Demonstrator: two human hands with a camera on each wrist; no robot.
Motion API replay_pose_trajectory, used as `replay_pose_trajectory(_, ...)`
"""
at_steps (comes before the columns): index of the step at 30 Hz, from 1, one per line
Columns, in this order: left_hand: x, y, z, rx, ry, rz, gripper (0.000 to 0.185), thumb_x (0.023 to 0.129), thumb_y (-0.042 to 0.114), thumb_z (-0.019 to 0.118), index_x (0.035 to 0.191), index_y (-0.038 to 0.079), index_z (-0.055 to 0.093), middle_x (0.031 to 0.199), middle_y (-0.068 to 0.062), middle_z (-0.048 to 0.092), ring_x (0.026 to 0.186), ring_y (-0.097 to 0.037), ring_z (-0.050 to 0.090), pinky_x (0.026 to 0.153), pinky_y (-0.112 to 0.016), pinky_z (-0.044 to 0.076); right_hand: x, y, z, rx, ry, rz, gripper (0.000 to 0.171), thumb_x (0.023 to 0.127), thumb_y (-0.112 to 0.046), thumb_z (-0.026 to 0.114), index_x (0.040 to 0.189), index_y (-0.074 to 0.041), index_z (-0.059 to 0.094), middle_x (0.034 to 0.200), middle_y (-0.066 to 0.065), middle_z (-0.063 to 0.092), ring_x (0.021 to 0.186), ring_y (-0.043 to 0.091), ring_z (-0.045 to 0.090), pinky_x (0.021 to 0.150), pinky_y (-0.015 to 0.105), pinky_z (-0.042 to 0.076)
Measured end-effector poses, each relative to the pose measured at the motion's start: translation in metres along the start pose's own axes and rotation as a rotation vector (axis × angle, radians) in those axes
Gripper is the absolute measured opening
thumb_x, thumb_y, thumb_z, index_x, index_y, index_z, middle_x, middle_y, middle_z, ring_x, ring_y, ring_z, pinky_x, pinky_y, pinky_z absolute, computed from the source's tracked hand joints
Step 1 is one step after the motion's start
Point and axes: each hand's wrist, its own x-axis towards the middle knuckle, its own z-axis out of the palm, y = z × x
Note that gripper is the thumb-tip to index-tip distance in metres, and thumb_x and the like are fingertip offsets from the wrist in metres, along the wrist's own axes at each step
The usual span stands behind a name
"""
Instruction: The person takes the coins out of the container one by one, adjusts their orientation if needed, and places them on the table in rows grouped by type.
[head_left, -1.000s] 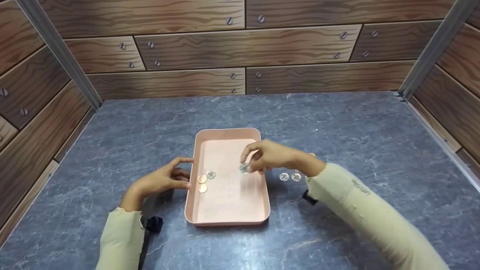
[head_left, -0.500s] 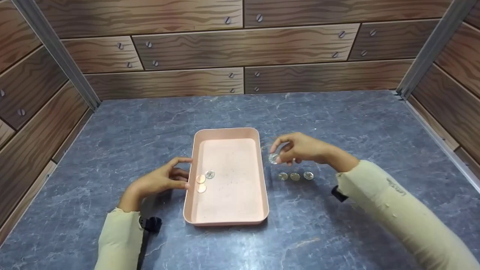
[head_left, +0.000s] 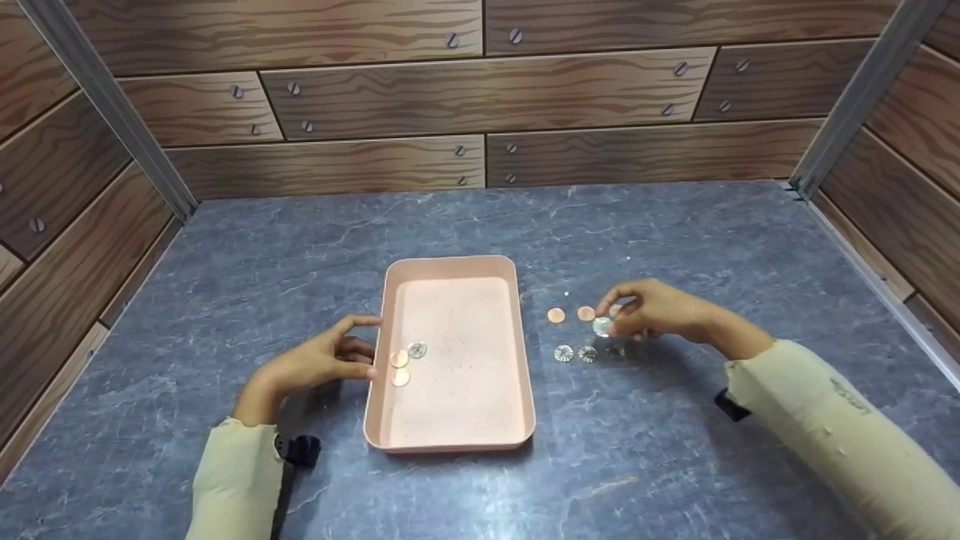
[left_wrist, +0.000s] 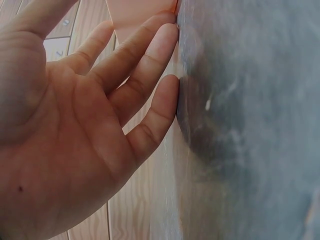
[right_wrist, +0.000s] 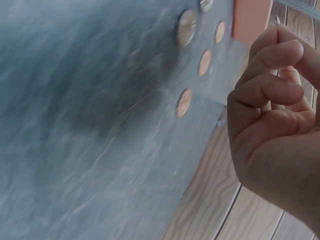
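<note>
My right hand point(head_left: 660, 309) pinches a silver coin point(head_left: 601, 327) between thumb and index finger, above the table to the right of the pink tray point(head_left: 465, 390). In the right wrist view that coin point(right_wrist: 277, 21) shows edge-on at the fingertips. Below the hand lie a row of copper coins point(head_left: 556, 316) and a nearer row of silver coins point(head_left: 563, 353), partly in shadow. My left hand point(head_left: 319, 364) rests its extended fingers and thumb against the tray's left wall; the left wrist view shows its lower fingers on the tabletop. Inside the tray are two copper coins point(head_left: 400, 377) and a silver coin point(head_left: 417, 350).
The blue-grey marbled table point(head_left: 337, 247) is enclosed by wood-patterned panels point(head_left: 390, 97) at the back and sides. Metal posts point(head_left: 127, 112) stand at the back corners. Bands with black devices point(head_left: 298, 450) circle both wrists.
My right hand has carried the silver coin out from over the tray to the right, above the coin rows. The left hand stays at the tray's wall.
</note>
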Motion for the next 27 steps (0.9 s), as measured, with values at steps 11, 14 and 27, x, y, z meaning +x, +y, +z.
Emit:
replay_pose_trajectory(11, 0.000, 0.001, -0.001, 0.005, -0.003, 0.007, 0.079, 0.088, 0.019, 0.072, 0.148, 0.005, 0.023, 0.130, -0.030, 0.055, 0.114, -0.026, 0.060, 0.092, -0.025, 0.049, -0.015, 0.031, -0.008, -0.018, 0.045, 0.056, 0.041, 0.081, -0.009, 0.073, 0.117, 0.003, 0.058, 0.072, -0.003, 0.062, 0.057, 0.005, 0.052, 0.055, 0.020, 0.047)
replay_pose_trajectory(14, -0.001, 0.000, -0.001, 0.004, -0.010, 0.011, 0.079, 0.088, 0.019, 0.071, 0.148, 0.004, 0.022, 0.131, -0.031, 0.054, 0.115, -0.028, 0.059, 0.092, -0.025, 0.049, -0.017, 0.036, -0.009, -0.017, 0.053, 0.060, 0.041, 0.081, -0.009, 0.072, 0.117, 0.005, 0.058, 0.070, -0.006, 0.060, 0.057, 0.004, 0.051, 0.055, 0.020, 0.047)
replay_pose_trajectory(27, 0.001, -0.002, 0.000, 0.022, 0.005, 0.007, 0.078, 0.088, 0.021, 0.072, 0.148, 0.006, 0.024, 0.129, -0.028, 0.057, 0.112, -0.022, 0.061, 0.092, -0.025, 0.049, -0.019, 0.045, -0.008, -0.060, 0.095, 0.103, 0.039, 0.080, -0.007, 0.071, 0.116, 0.004, 0.060, 0.064, -0.005, 0.056, 0.055, 0.006, 0.050, 0.052, 0.021, 0.045)
